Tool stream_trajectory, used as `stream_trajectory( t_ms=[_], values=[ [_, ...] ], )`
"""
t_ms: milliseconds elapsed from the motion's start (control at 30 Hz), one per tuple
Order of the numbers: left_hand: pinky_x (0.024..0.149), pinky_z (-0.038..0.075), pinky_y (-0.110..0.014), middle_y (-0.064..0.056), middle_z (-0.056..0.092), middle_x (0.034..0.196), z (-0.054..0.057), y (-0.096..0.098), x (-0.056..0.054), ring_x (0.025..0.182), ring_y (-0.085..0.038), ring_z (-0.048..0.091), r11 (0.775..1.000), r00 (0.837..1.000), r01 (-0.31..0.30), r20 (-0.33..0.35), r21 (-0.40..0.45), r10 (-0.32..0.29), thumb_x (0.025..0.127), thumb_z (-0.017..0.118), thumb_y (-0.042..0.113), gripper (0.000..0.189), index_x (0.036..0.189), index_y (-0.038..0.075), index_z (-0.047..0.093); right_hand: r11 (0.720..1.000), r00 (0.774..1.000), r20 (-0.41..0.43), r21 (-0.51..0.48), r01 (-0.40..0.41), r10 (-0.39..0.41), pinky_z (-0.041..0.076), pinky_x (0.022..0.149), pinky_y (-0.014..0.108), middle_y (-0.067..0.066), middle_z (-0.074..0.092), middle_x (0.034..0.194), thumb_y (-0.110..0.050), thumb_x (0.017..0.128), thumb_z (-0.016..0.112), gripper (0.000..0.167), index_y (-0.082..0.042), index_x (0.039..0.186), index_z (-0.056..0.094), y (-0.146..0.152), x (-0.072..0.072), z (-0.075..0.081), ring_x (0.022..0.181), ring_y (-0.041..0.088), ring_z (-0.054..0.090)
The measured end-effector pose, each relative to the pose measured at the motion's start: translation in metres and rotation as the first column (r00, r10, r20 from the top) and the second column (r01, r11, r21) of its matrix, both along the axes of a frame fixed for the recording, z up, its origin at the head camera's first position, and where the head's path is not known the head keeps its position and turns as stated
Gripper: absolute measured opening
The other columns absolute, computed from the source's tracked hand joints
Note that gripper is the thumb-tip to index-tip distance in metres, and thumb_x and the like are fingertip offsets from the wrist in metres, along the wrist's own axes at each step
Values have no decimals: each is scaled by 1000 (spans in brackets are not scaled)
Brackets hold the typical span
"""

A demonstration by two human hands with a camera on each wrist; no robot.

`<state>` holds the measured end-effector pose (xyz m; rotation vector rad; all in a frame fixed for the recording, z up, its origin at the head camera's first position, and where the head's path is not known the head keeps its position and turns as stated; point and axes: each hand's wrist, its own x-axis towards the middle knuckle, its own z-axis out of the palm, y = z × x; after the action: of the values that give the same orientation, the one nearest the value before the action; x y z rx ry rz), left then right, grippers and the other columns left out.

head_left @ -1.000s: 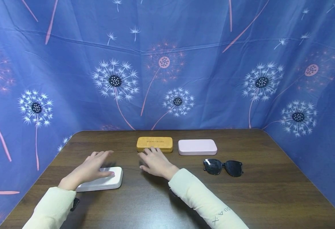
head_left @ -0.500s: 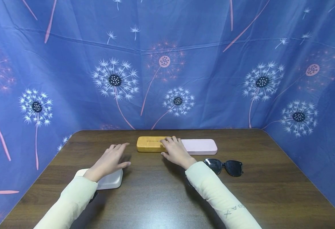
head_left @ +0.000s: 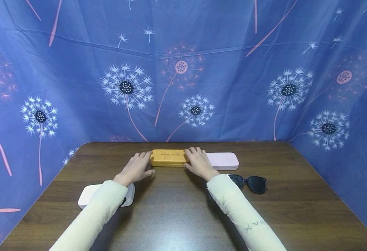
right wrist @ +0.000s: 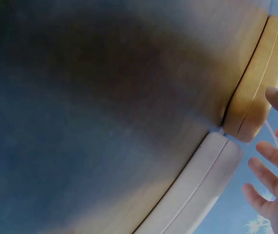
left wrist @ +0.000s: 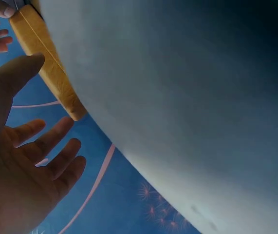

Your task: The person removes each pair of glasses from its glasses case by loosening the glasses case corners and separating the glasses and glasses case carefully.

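A yellow glasses case [head_left: 168,158] with dark lettering on its lid lies closed at the back of the table. At its left end is my left hand [head_left: 135,168], its fingers spread and fingertips right by the corner. My right hand [head_left: 200,163] is at the other end, thumb against the case's front side, as the right wrist view also shows. Its fingers are loosely extended over the gap toward a pale pink glasses case [head_left: 223,161]. In the left wrist view the thumb overlaps the yellow case [left wrist: 48,68], with the palm facing it.
A white glasses case [head_left: 87,195] lies at the left, partly hidden under my left sleeve. Black sunglasses [head_left: 257,184] rest on the right, one lens partly covered by my right sleeve. A blue dandelion-print cloth [head_left: 233,80] hangs behind the wooden table [head_left: 171,216].
My left hand has moved from over the white case forward and right to the yellow case's left end. My right hand has shifted right, from the yellow case's front to its right end.
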<state>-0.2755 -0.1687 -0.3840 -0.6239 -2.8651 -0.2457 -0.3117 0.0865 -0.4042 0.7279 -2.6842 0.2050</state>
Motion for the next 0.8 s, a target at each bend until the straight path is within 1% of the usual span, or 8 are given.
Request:
stream_trajectory(
  t_ms=[33,267,367,500,667,800],
  values=[
    [88,42,-52,-23,54,121,0,1,-2,107,-40,49,1000,1000,-9,10,9,9,78,70,30,68,131,-2,40,1000,1000,3,-4,6,-6,41,81,43,11,58,114,-31,76,72,53,-10,121,53,0,-1,0,104,31,51],
    [82,43,-51,-23,56,115,1,6,-14,100,-40,51,999,999,-54,6,-2,54,77,71,28,67,128,-3,41,999,997,62,-4,38,-38,40,84,44,11,57,116,-34,74,73,58,-9,121,51,0,-10,-1,105,30,49],
    [82,43,-50,-22,56,115,2,8,-16,100,-40,50,996,996,-86,33,0,86,77,72,28,67,129,-2,41,999,996,86,-2,37,-37,40,83,43,11,57,116,-36,72,74,60,-9,121,51,-1,-12,0,104,30,49],
    [82,43,-51,-23,56,115,4,11,-16,100,-41,50,993,990,-116,74,-18,117,76,72,28,68,129,-2,41,999,994,106,-4,31,-31,39,83,44,12,57,116,-36,71,75,62,-9,121,51,-3,-13,1,104,30,48],
    [85,43,-51,-24,54,117,9,18,-17,103,-42,48,991,986,-128,102,-49,132,76,73,27,70,130,-2,40,999,989,137,8,50,-51,39,84,44,11,56,118,-36,71,75,63,-9,122,50,-4,-15,0,106,30,48],
    [85,42,-52,-24,53,116,12,23,-22,103,-42,47,987,981,-148,114,-62,154,75,74,25,69,129,-2,40,998,984,167,13,56,-58,38,85,44,11,56,118,-36,71,75,63,-9,122,50,-4,-17,0,106,30,47]
  ],
)
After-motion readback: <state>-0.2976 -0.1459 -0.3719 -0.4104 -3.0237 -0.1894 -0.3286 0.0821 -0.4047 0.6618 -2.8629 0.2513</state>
